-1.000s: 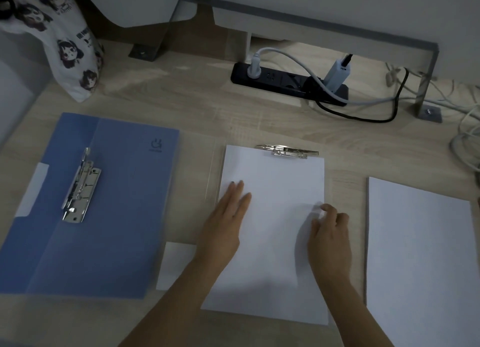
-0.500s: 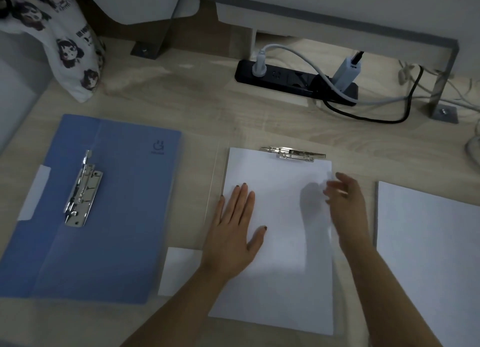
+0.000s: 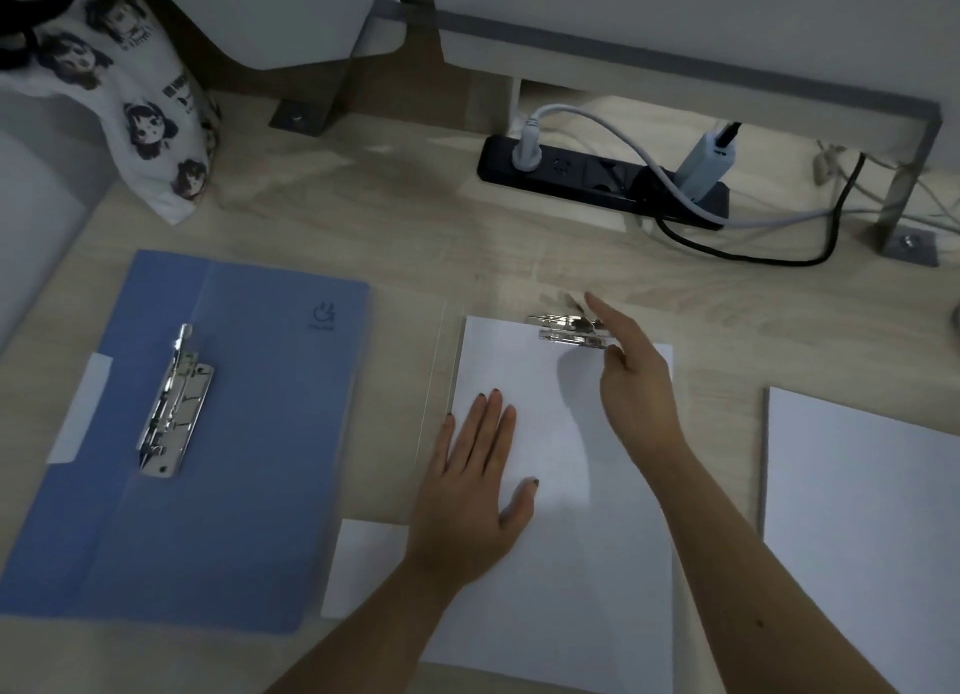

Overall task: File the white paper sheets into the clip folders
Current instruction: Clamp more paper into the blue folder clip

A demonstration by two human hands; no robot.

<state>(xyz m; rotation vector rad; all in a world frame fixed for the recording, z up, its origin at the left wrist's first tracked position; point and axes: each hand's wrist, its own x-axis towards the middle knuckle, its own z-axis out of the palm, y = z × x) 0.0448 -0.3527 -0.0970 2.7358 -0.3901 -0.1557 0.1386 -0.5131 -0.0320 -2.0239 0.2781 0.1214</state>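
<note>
Nearest the camera, the left hand [image 3: 467,485] lies flat, fingers straight, pinning the smooth white paper sheet [image 3: 561,563] on its clear plastic clip folder [image 3: 439,381]. Farther up, the right hand [image 3: 636,386] has left the sheet's edge for the shiny metal clip [image 3: 563,329], though I cannot tell whether it grips it. Clamping looks next.

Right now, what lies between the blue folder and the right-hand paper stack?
Head view: a white sheet, metal clip at its top, left hand flat on it, right hand at the clip.
</note>
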